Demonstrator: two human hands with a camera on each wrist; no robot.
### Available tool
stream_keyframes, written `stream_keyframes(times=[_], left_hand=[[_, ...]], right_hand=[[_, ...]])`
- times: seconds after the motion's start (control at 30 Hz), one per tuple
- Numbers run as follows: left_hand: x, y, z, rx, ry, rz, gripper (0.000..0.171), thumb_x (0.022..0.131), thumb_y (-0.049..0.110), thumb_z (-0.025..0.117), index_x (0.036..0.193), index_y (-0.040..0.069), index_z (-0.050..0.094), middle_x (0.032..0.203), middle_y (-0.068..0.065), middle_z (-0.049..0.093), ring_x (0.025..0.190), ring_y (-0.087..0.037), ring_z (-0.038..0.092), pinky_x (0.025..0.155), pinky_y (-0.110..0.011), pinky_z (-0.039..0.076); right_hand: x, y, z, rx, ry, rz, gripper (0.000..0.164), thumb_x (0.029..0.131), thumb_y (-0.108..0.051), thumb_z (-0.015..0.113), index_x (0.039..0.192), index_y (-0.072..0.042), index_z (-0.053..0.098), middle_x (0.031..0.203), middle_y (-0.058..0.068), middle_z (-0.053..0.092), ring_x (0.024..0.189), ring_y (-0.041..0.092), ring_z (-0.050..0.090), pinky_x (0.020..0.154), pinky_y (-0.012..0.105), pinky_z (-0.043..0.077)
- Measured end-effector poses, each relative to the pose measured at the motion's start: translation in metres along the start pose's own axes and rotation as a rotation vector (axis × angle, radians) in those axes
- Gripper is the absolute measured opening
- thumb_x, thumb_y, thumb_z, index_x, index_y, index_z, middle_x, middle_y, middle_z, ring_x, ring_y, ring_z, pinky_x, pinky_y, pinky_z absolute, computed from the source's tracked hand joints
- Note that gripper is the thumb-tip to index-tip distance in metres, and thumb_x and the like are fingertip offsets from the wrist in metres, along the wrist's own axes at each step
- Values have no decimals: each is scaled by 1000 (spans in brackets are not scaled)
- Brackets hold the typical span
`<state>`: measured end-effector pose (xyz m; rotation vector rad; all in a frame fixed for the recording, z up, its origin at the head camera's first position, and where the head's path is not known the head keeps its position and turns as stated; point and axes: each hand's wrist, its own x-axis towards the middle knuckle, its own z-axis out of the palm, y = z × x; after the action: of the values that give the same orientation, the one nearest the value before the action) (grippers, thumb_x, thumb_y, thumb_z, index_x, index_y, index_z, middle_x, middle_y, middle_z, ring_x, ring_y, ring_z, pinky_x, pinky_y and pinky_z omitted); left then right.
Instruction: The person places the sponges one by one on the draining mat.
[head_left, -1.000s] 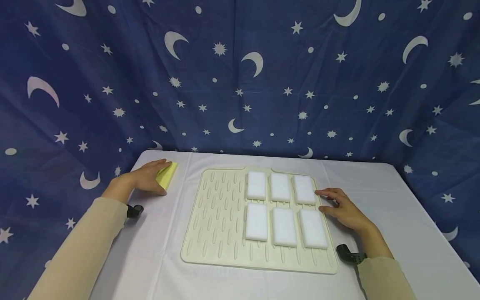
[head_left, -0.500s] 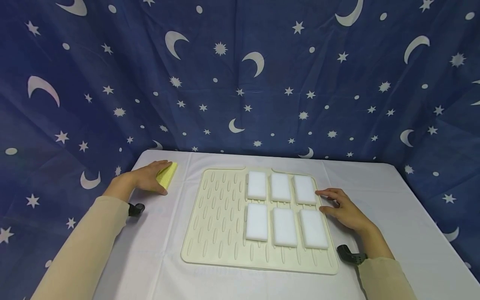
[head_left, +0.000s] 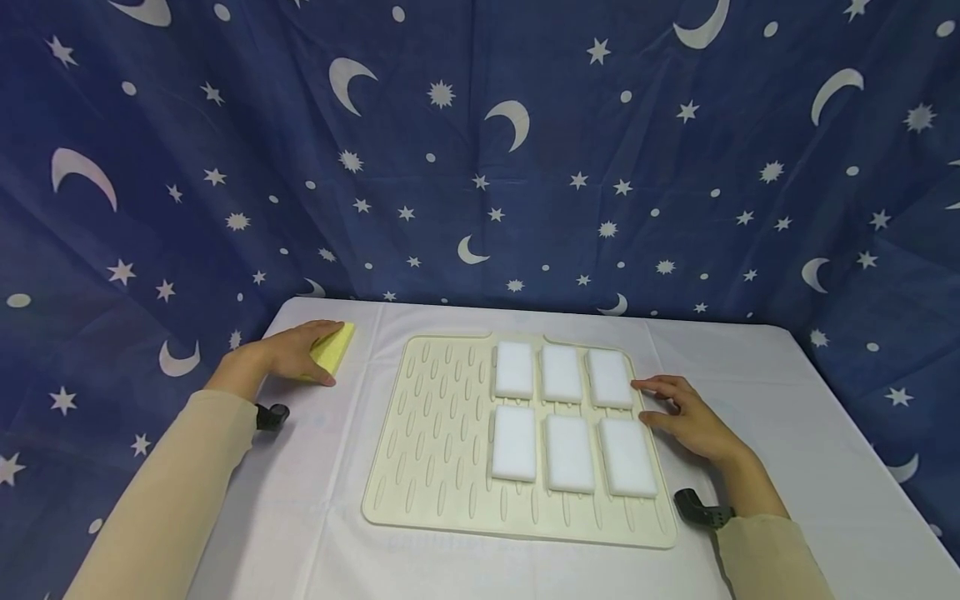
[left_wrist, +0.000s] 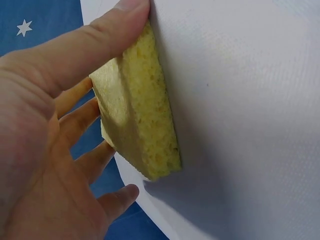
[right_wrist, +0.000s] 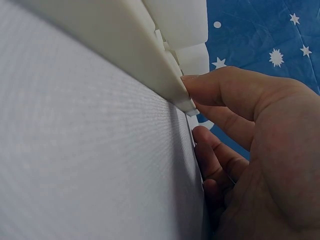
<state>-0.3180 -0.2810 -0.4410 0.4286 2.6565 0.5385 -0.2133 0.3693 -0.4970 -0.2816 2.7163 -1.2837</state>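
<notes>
My left hand (head_left: 298, 352) holds a yellow sponge (head_left: 331, 352) at the table's far left, between thumb and fingers. In the left wrist view the thumb lies on the near edge of the sponge (left_wrist: 150, 115), while the fingers spread on its far side, their contact partly hidden. At the right, my right hand (head_left: 688, 417) has its index fingertip and thumb against the rim of a cream draining mat (head_left: 427, 433). In the right wrist view the thumb touches the mat's edge (right_wrist: 115, 45) and the other fingers bend loosely beside it.
Several white sponge blocks, one of them a front block (head_left: 513, 443), lie in two rows on the mat's right part. A white cloth (head_left: 262, 517) covers the table. Behind it hangs a blue curtain (head_left: 420, 250) with moons and stars.
The yellow sponge looks slightly less tilted up in my left hand, which has barely moved. My right hand stays at the mat's edge, and the white blocks keep their places.
</notes>
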Motion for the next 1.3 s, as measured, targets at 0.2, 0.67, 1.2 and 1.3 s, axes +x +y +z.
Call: stream_keyframes(times=[0.2,0.67,1.2,1.3], left_hand=[[2,-4,2,-8,5,0,116,78,39,90,165,5,22,169,-27,19,153,-50,21,122,-68,18],[3,-6,3,-18,62,31,117,73,37,94,163,2,28,166,-28,24,151,-49,25,122,-67,20],[4,-8,5,21,115,14,114,71,40,94,161,6,34,162,-26,30,140,-48,36,116,-70,29],[4,-8,5,29,114,16,115,71,42,94,161,5,34,162,-27,29,140,-49,36,116,-70,29]], right_hand=[[1,3,0,-2,1,6,54,96,-23,74,146,-9,58,149,24,37,140,46,37,114,78,19],[1,1,0,-4,6,-3,54,96,-22,74,146,-8,58,146,23,39,138,44,38,113,79,20],[1,2,1,-7,-1,-2,54,96,-22,73,146,-9,58,145,22,40,137,44,39,114,78,20],[1,1,0,-3,-2,-8,54,96,-21,73,146,-8,58,145,22,39,137,44,39,113,78,20]])
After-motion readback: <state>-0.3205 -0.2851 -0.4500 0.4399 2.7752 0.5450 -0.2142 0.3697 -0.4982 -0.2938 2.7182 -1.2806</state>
